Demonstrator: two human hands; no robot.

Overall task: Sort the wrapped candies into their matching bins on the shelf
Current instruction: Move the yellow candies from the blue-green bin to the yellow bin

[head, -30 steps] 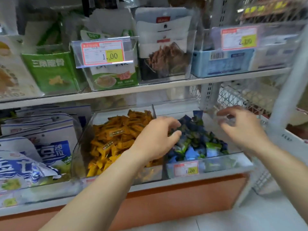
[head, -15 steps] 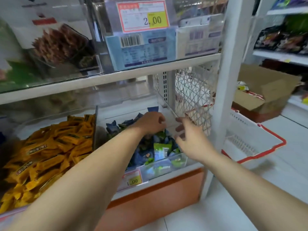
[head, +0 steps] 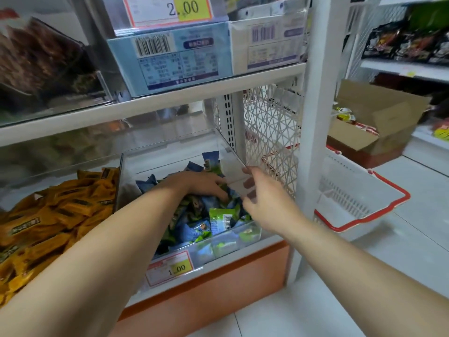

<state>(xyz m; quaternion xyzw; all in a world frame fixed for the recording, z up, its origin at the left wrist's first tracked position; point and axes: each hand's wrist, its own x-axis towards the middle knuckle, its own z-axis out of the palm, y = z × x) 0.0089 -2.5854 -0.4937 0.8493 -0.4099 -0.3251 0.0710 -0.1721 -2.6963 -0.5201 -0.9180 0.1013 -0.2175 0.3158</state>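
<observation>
A clear bin [head: 170, 152] on the lower shelf holds a pile of blue and green wrapped candies [head: 218, 220]. My left hand [head: 201, 184] is inside this bin, with its fingers curled down into the pile around some wrappers. My right hand [head: 263, 198] pinches the bin's clear right wall near its top edge, and its fingertips show through the plastic. To the left, a second clear bin [head: 120, 171] is full of yellow-orange wrapped candies [head: 56, 210].
Price tags hang on the bin front [head: 171, 268] and on the upper shelf [head: 170, 8]. A white upright post [head: 315, 117] and a wire mesh panel [head: 269, 132] stand at the right. A white shopping basket with red handles [head: 359, 200] and a cardboard box [head: 374, 122] sit on the floor.
The view has swung right and closer. My left hand went from the orange bin's edge into the blue-green bin. My right hand came to the bin's right wall.
</observation>
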